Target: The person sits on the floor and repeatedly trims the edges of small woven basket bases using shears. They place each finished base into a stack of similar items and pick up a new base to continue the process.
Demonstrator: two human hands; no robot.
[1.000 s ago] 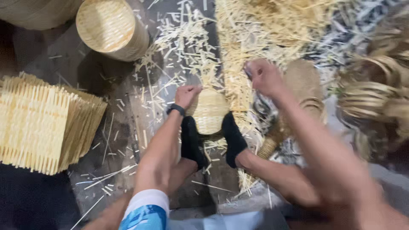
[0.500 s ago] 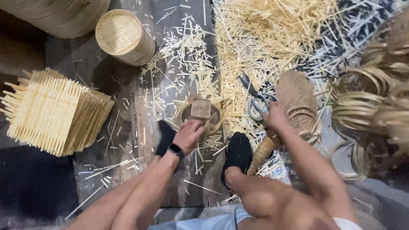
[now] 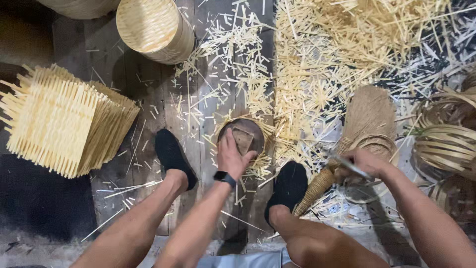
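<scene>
Left hand (image 3: 232,158) now presses flat on the round dark wooden block (image 3: 244,137), no longer just reaching. Right hand (image 3: 364,166) has lowered, fist closed around thin metal scissors (image 3: 353,167).

Seen from above, a left hand (image 3: 232,156) is pressed onto a round dark block (image 3: 245,136) ringed with bamboo slivers on a plank floor (image 3: 148,94), between two black-socked feet. A metal tool (image 3: 353,168) is gripped in the right hand (image 3: 364,166) beside a woven brush (image 3: 367,119). Stacked bamboo mats (image 3: 64,121) are seen at left, a round woven basket (image 3: 153,27) above.
</scene>
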